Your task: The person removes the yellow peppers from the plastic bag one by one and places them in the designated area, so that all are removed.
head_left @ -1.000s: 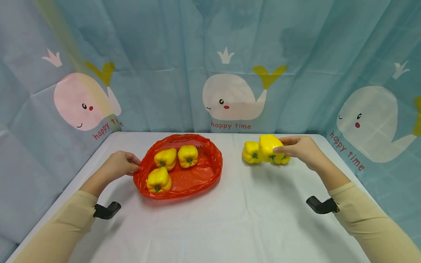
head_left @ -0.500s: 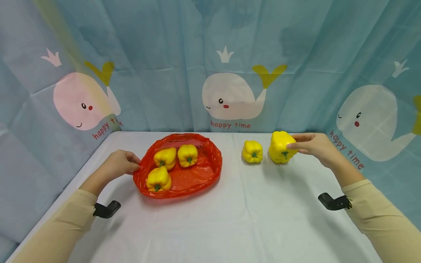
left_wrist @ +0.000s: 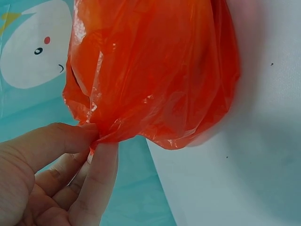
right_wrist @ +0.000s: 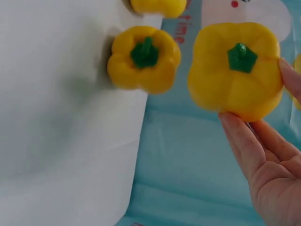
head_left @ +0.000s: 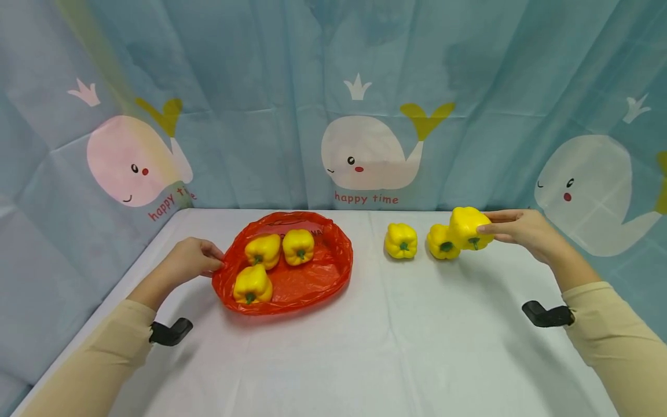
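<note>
My right hand [head_left: 523, 231] grips a yellow pepper [head_left: 467, 226] between thumb and fingers, lifted off the white surface [head_left: 365, 347] at the far right, stem toward me. Just beside it, a second pepper [head_left: 442, 242] sits on the surface, with a third pepper [head_left: 401, 240] a little further left. My left hand [head_left: 190, 260] pinches the rim of the red bag [head_left: 312, 281], thumb against fingers. The bag lies open on the surface, left of centre, with three peppers [head_left: 276, 258] inside.
</note>
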{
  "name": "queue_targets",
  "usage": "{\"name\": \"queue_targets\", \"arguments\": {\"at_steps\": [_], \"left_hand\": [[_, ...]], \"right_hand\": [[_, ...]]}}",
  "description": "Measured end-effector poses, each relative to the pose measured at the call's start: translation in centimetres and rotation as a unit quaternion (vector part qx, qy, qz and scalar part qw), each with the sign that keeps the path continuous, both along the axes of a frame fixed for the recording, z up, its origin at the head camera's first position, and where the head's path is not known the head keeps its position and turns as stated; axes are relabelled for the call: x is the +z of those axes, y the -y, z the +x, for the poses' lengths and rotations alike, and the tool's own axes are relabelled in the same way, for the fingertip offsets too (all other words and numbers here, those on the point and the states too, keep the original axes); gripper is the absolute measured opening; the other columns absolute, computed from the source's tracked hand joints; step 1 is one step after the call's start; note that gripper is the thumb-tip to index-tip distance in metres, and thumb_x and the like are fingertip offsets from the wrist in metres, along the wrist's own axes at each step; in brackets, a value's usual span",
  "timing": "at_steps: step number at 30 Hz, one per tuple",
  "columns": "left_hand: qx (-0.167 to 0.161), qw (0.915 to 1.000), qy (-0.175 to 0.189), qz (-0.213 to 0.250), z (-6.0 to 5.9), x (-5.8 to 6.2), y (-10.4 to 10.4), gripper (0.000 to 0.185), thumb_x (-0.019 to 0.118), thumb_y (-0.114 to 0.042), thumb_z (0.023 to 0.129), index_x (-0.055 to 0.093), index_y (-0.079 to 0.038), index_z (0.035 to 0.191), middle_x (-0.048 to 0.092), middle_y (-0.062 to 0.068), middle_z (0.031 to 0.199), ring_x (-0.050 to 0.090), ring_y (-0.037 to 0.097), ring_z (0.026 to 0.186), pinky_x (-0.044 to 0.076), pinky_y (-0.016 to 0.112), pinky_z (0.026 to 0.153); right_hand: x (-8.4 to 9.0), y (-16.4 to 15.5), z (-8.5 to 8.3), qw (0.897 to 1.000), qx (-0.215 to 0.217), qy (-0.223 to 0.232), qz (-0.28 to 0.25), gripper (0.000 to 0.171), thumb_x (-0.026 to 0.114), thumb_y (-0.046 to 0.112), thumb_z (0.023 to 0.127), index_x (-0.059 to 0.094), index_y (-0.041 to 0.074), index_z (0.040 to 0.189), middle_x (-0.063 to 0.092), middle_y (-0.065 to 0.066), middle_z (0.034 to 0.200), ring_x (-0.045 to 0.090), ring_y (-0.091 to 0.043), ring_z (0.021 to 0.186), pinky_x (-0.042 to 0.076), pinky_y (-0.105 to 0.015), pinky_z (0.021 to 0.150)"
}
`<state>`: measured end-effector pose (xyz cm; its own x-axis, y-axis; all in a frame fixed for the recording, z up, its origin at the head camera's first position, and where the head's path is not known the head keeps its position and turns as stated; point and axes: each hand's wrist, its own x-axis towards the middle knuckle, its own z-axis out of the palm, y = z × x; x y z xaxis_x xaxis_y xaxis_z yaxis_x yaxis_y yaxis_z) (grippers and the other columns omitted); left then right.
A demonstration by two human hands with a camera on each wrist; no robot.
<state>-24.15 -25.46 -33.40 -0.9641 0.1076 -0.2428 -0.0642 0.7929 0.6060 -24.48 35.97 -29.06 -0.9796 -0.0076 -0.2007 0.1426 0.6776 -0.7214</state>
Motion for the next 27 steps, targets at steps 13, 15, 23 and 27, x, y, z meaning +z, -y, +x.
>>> {"name": "queue_targets", "arguments": {"at_steps": [13,15,23,27], "left_hand": [[0.008,0.9999,0.004,0.006,0.2,-0.1,0.0,0.027,0.064,-0.017,0.085,0.063,0.003,0.105,0.064,0.013,0.096,0.062,0.018,0.079,0.056,0.04,0.078],[0.009,0.9999,0.004,0.006,0.2,-0.1,0.1,0.027,0.064,-0.017,0.085,0.063,0.003,0.104,0.065,0.013,0.095,0.062,0.018,0.079,0.056,0.04,0.078],[0.01,0.9999,0.003,0.01,0.1,-0.3,0.2,0.028,0.064,-0.018,0.085,0.063,0.002,0.105,0.065,0.013,0.096,0.062,0.017,0.078,0.056,0.04,0.077],[0.01,0.9999,0.005,0.011,0.1,-0.4,0.3,0.028,0.064,-0.018,0.086,0.063,0.002,0.105,0.065,0.013,0.096,0.062,0.017,0.078,0.056,0.04,0.077]], "right_hand": [[-1.5,-3.5,-1.3,1.0,-0.006,0.015,0.004,0.089,0.059,0.056,0.081,0.029,0.0,0.143,0.025,-0.024,0.147,0.035,-0.036,0.128,0.04,-0.038,0.099],[-1.8,-3.8,-1.5,1.0,-0.01,0.02,0.001,0.09,0.059,0.057,0.08,0.028,0.0,0.143,0.023,-0.025,0.147,0.033,-0.038,0.13,0.037,-0.042,0.101],[-2.4,-5.0,-2.2,0.999,-0.018,0.029,-0.01,0.09,0.06,0.055,0.081,0.028,-0.002,0.142,0.02,-0.026,0.148,0.031,-0.039,0.13,0.045,-0.031,0.095],[-3.1,-5.3,-2.7,0.999,-0.03,0.041,-0.007,0.094,0.063,0.056,0.078,0.027,-0.003,0.142,0.017,-0.029,0.149,0.026,-0.043,0.133,0.036,-0.041,0.102]]}}
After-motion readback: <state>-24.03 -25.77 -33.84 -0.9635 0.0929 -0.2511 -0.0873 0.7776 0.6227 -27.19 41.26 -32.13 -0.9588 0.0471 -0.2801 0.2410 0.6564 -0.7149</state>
